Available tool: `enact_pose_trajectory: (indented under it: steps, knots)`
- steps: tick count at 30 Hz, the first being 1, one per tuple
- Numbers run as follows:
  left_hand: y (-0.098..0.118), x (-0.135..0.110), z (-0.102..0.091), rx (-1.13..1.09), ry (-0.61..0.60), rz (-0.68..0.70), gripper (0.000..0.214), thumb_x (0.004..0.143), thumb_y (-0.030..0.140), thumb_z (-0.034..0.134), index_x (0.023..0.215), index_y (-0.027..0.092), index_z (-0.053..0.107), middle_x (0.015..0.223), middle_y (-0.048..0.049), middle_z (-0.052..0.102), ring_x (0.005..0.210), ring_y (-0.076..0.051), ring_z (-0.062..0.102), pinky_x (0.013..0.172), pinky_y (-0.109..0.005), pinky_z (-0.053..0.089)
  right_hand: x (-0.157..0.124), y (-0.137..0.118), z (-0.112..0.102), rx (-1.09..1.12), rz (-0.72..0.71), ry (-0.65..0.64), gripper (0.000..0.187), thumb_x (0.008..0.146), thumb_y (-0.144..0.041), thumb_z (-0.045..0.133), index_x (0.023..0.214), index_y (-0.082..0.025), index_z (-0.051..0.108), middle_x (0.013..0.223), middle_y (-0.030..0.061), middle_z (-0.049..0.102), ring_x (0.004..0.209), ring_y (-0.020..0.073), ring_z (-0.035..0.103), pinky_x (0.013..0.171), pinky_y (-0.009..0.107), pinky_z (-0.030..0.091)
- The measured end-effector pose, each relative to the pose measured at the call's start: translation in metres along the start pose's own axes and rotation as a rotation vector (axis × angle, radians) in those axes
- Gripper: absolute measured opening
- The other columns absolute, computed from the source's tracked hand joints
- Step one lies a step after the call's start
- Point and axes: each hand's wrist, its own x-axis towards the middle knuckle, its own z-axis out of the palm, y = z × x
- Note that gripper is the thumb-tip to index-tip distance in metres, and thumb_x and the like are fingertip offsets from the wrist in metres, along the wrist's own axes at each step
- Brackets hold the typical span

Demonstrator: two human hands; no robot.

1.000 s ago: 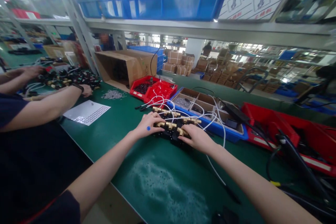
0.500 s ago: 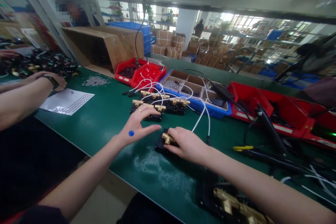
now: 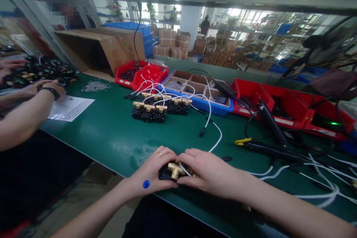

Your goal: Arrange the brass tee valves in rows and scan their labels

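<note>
Close to the bench's front edge, both hands are around a small black valve unit with a brass T-shaped fitting [image 3: 175, 170]. The fingers and thumb of my left hand [image 3: 152, 171] grip its left end. My right hand [image 3: 208, 173] closes over its right part and hides most of it. A thin white strip, perhaps a piece of cable, shows beside the brass between the hands. Farther back stand several similar valve units [image 3: 149, 112] in rows, black bodies below and brass fittings on top, with white cables [image 3: 208, 109] trailing from them.
Behind the units are red bins [image 3: 154, 74] and a blue divided tray [image 3: 223, 106]. A black tool with a yellow tip [image 3: 242, 141] and loose white cables [image 3: 320, 193] lie at right. At left, a co-worker's hand [image 3: 55, 89] is by a white sheet [image 3: 73, 108] and small clear parts [image 3: 96, 86].
My left hand has come down from beside the rows and closed on the valve unit. My right hand and the unit are now nearer the bench's front edge. The view has shifted slightly.
</note>
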Motion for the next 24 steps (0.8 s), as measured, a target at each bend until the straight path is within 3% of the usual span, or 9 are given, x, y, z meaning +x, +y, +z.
enact_pose_trajectory:
  steps: [5, 10, 12, 14, 18, 20, 24]
  knots:
    - [0.002, 0.006, 0.005, -0.049, -0.002, 0.036, 0.063, 0.073, 0.042, 0.084, 0.127, 0.027, 0.056, 0.127, -0.0081, 0.062, 0.118, -0.028, 0.054, 0.102, -0.047, 0.044, -0.036, 0.026, -0.029, 0.144, 0.204, 0.176, 0.019, 0.096, -0.031, 0.059, 0.109, -0.018, 0.063, 0.102, 0.0054, 0.065, 0.085, 0.0163, 0.062, 0.076, 0.029, 0.050]
    - [0.001, 0.016, 0.022, -0.171, -0.008, 0.104, 0.046, 0.076, 0.037, 0.082, 0.117, 0.027, 0.064, 0.115, -0.0058, 0.071, 0.116, -0.026, 0.058, 0.099, -0.045, 0.047, -0.061, 0.024, -0.034, 0.135, 0.178, 0.033, 0.023, 0.084, -0.025, 0.074, 0.106, -0.023, 0.067, 0.104, 0.0018, 0.066, 0.093, 0.0179, 0.061, 0.081, 0.029, 0.049]
    - [0.005, 0.018, 0.023, -0.157, -0.022, 0.110, 0.047, 0.073, 0.038, 0.084, 0.114, 0.027, 0.066, 0.115, -0.0061, 0.072, 0.114, -0.027, 0.059, 0.100, -0.046, 0.046, -0.061, 0.019, -0.027, 0.092, 0.146, 0.006, 0.031, 0.079, -0.022, 0.078, 0.107, -0.023, 0.067, 0.112, 0.0031, 0.065, 0.102, 0.0197, 0.060, 0.088, 0.031, 0.047]
    - [0.013, 0.019, 0.021, -0.120, -0.022, 0.096, 0.050, 0.071, 0.039, 0.086, 0.115, 0.026, 0.066, 0.117, -0.0071, 0.071, 0.113, -0.027, 0.060, 0.099, -0.046, 0.047, -0.056, 0.014, -0.018, -0.009, 0.147, -0.008, 0.026, 0.079, -0.020, 0.076, 0.104, -0.020, 0.067, 0.112, 0.0061, 0.064, 0.103, 0.0217, 0.058, 0.089, 0.032, 0.047]
    - [0.027, 0.016, 0.019, -0.055, 0.155, 0.070, 0.010, 0.086, 0.024, 0.070, 0.096, 0.022, 0.068, 0.100, -0.0060, 0.072, 0.095, -0.021, 0.067, 0.083, -0.034, 0.053, -0.041, 0.010, -0.005, -0.202, 0.171, -0.002, 0.011, 0.081, -0.012, 0.060, 0.089, -0.012, 0.067, 0.095, 0.0104, 0.066, 0.091, 0.0227, 0.059, 0.081, 0.032, 0.045]
    - [0.029, 0.015, 0.021, -0.061, 0.230, 0.082, 0.004, 0.090, 0.020, 0.064, 0.089, 0.021, 0.068, 0.093, -0.0048, 0.072, 0.088, -0.019, 0.068, 0.078, -0.031, 0.054, -0.037, 0.011, -0.006, -0.214, 0.157, -0.003, 0.010, 0.080, -0.011, 0.057, 0.084, -0.012, 0.067, 0.088, 0.0101, 0.066, 0.087, 0.0225, 0.059, 0.079, 0.033, 0.044]
    - [0.023, 0.010, 0.028, -0.127, 0.260, 0.106, 0.005, 0.091, 0.022, 0.062, 0.090, 0.022, 0.067, 0.093, -0.0034, 0.074, 0.090, -0.019, 0.069, 0.091, -0.036, 0.054, -0.037, 0.017, -0.014, -0.167, 0.125, -0.010, 0.008, 0.077, -0.018, 0.064, 0.084, -0.016, 0.067, 0.087, 0.0051, 0.066, 0.083, 0.0192, 0.059, 0.076, 0.029, 0.044]
